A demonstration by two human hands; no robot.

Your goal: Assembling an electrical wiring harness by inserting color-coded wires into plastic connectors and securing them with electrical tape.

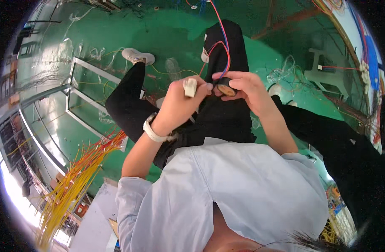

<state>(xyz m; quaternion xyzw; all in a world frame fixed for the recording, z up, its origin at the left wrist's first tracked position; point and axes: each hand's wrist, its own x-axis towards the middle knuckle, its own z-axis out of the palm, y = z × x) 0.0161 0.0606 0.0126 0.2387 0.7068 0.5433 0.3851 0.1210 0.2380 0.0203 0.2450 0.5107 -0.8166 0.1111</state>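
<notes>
1. Currently, from my remote seat, I see the right hand [249, 89] with its fingers clamped on a roll of black tape [227, 87], held just beside the left fingertips.
2. I make out the left hand [177, 101] curled, its fingers closed around a small whitish piece [190, 87] that sticks up from the fist; I cannot tell what that piece is.
3. Its fingertips come together next to the roll, but I cannot tell what they pinch there.
4. Red and blue wires [226, 40] run down from the upper edge of my view and reach the right hand at the roll.
5. Below both hands I see black trousers [226, 119]; a white wristband [152, 131] circles the left wrist.
6. Over to the left, I have a pale metal frame [90, 69] on the green floor [171, 35] and, nearer the person, a thick bundle of yellow and red wires [77, 174].
7. On the right, well apart from the hands, I see a pale stool [325, 72].
</notes>
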